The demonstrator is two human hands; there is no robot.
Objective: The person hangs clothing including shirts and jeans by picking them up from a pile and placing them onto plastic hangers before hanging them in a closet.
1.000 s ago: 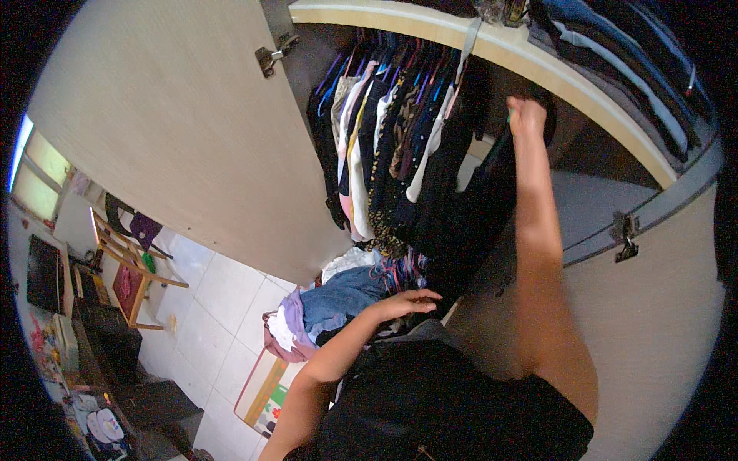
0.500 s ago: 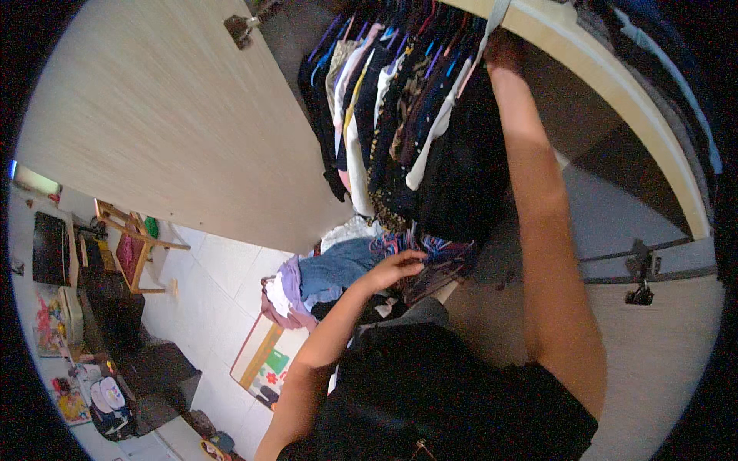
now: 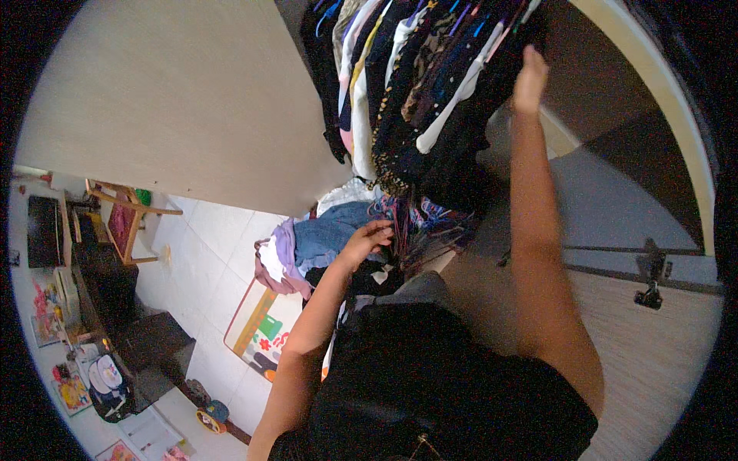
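My right hand (image 3: 530, 81) is raised at the right end of a row of hanging clothes. It lies beside a black garment (image 3: 461, 165), fingers stretched upward and nothing visible in them; whether they touch the cloth I cannot tell. Lower down, my left hand (image 3: 367, 244) is held with its fingers apart and slightly bent, empty. Just beyond it is a bundle of colourful thin hangers (image 3: 434, 223). To its left, a heap of clothes holds a blue denim piece (image 3: 330, 229) and a lilac one (image 3: 283, 244). A white garment (image 3: 453, 115) hangs among the dark ones.
A large pale wardrobe door (image 3: 177, 100) stands at the left of the clothes. Another pale door panel with a metal hinge (image 3: 652, 284) is at the right. Farther left are a wooden chair (image 3: 127, 227), a patterned mat (image 3: 265, 330) and dark furniture (image 3: 157, 346).
My right hand has come down from the rail's end and away from the dark upper corner. My left hand has shifted left, off the hangers. The view has tilted lower.
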